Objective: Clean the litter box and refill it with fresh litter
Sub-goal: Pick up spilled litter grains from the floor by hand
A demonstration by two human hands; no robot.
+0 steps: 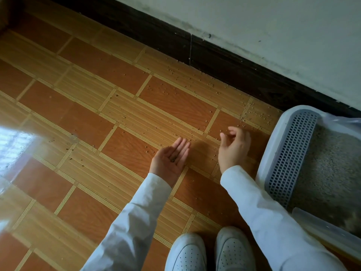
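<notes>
Underfoot lay a glossy tiled floor (pixel 82 106), orange-brown panels crossed by paler striped bands running on the diagonal. Along its far edge ran a dark skirting board (pixel 224 61), with a vertical seam partway along. Above that rose a pale wall (pixel 273 26), smudged with grey marks close to the board. At the left, a bright patch of window glare (pixel 13 147) washed over the tiles, perhaps showing a grille pattern, though it was too blown out to be sure. Down at the bottom edge sat a pair of white perforated shoes (pixel 211 253), side by side, toes pointing up the frame.
</notes>
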